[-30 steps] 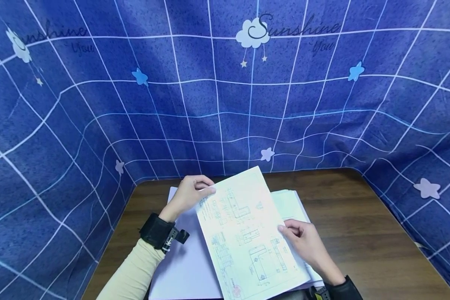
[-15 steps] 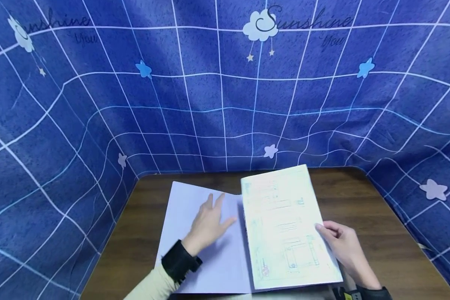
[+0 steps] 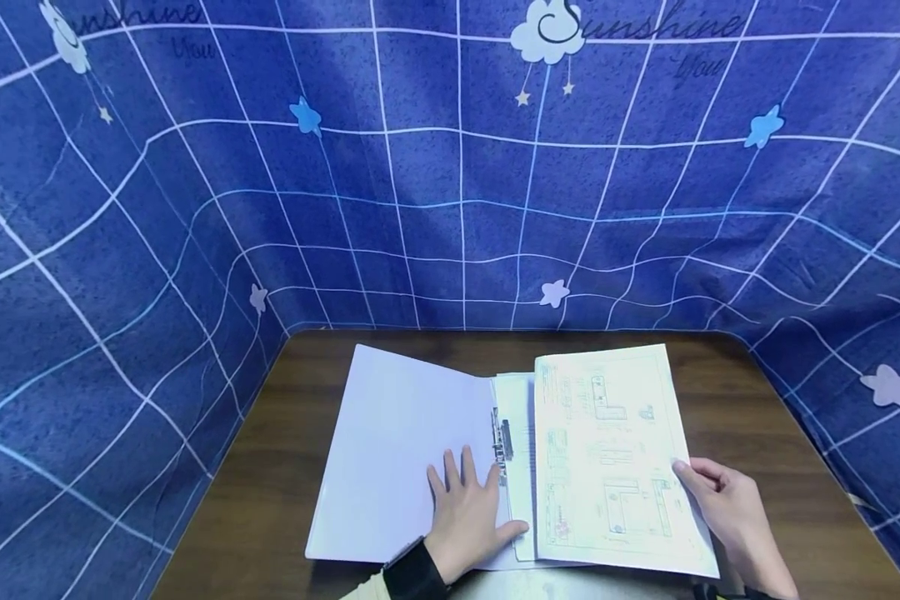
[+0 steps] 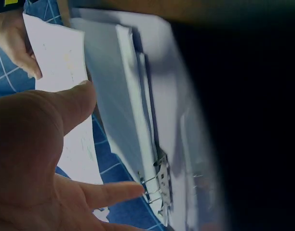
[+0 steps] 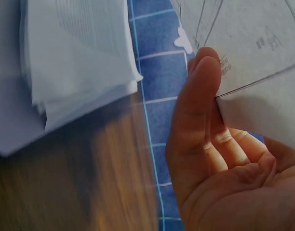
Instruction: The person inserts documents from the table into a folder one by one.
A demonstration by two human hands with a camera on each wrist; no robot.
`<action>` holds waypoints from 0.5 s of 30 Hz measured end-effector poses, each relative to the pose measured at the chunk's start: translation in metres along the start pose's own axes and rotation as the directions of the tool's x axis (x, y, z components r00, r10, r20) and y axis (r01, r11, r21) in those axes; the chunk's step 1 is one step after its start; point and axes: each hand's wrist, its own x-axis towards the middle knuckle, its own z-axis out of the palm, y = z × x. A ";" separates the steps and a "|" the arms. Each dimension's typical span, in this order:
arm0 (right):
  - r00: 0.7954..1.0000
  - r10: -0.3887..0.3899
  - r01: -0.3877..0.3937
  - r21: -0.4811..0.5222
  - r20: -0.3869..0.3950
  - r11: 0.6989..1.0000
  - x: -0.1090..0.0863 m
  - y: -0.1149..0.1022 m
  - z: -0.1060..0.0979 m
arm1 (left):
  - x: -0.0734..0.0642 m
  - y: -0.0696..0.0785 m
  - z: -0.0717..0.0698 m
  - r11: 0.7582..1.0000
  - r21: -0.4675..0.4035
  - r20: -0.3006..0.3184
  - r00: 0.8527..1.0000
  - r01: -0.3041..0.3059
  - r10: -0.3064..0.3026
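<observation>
My right hand (image 3: pixel 727 504) pinches the right edge of a paper sheet (image 3: pixel 615 450) printed with technical line drawings. In the right wrist view thumb and fingers grip the sheet's edge (image 5: pixel 258 82), away from the papers below. My left hand (image 3: pixel 465 512), fingers spread, is over the lower middle of an opened lilac file folder (image 3: pixel 390 450). Beside its fingertips is the folder's metal ring clip (image 3: pixel 502 442), also seen in the left wrist view as a metal clip (image 4: pixel 163 183) with prongs through a paper stack (image 4: pixel 111 91). The held sheet hides most of that stack.
The folder lies on a dark wooden table (image 3: pixel 270 467). A blue grid-patterned curtain (image 3: pixel 420 167) with stars and clouds hangs behind and along both sides.
The left hand has let go of the sheet and moved down over the folder. The right hand has carried the sheet to the right, baring the folder's inside and its metal clip.
</observation>
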 end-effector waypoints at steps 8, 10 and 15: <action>1.000 0.029 -0.029 -0.017 0.009 0.999 0.004 0.012 -0.010 | -0.007 -0.001 0.008 0.999 -0.023 0.033 0.999 -0.039 0.039; 0.999 0.041 -0.041 -0.024 0.002 0.999 0.004 0.016 -0.012 | -0.008 -0.001 0.010 0.999 -0.012 0.052 0.998 -0.042 0.043; 0.999 0.052 -0.053 -0.020 -0.013 0.998 0.005 0.023 -0.015 | -0.009 -0.003 0.014 0.999 0.006 0.087 0.995 -0.043 0.043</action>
